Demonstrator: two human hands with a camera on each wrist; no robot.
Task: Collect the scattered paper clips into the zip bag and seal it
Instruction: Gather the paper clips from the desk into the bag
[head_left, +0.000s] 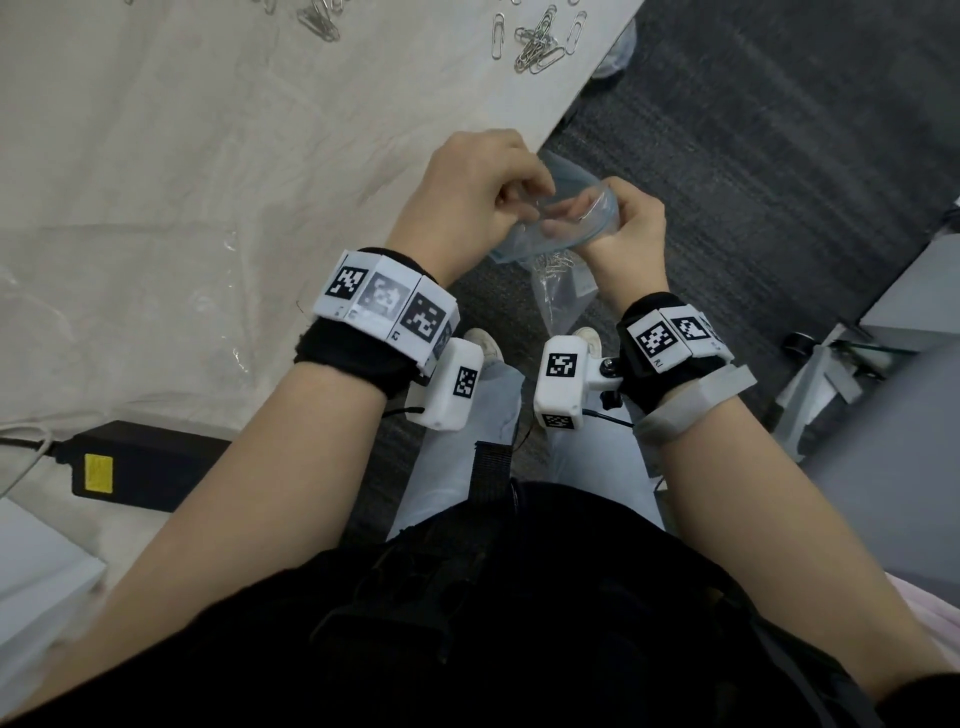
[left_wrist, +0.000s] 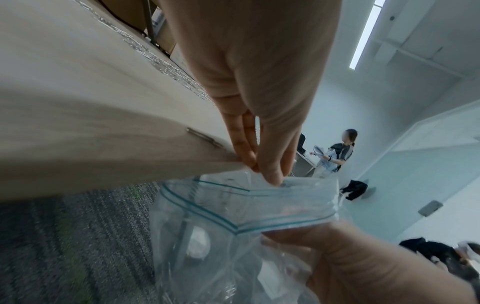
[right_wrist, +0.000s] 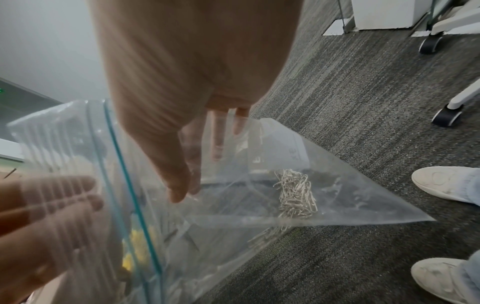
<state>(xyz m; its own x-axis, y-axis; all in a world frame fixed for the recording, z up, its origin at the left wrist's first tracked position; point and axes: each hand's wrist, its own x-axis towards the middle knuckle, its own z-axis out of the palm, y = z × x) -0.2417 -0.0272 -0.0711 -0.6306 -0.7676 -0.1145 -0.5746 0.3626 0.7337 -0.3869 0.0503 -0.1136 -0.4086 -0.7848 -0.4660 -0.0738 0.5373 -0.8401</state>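
Only "R1" reads on the right wristband (head_left: 670, 338).

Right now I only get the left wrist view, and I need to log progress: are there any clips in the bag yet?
Observer: Yes. The right wrist view shows a clump of paper clips in the lower corner of the bag.
Operator: Are any left on the table?
Observer: Yes. The head view shows two piles of clips near the far edge of the table.
Operator: Where is the bag being held?
Observer: In the head view it hangs past the table edge, over the carpet.
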